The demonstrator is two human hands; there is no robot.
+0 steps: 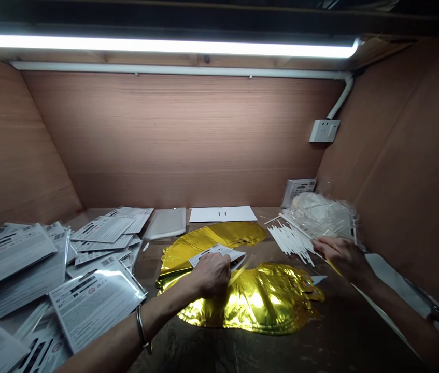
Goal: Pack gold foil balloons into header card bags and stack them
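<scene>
Low in the centre, my left hand (pixel 211 274) is closed on a small folded white printed card (pixel 237 255), above shiny gold foil balloons (pixel 269 298) lying flat. A blurred yellowish strip shows just right of that hand. My right hand (pixel 339 254) is closed beside a heap of thin white sticks (pixel 291 241). A narrow yellow-white ribbon (pixel 367 298) trails from under its fingers along the forearm; the fingertips meet the sticks' edge, and whether they also pinch a stick I cannot tell.
Many printed cards in clear sleeves (pixel 95 298) are piled at left. Clear bags (pixel 166 224) and a white card (pixel 223 214) lie at the back. A plastic bag of white items (pixel 320 210) sits at right, with scissors (pixel 433 311) by the right wall. Wooden walls enclose the bench.
</scene>
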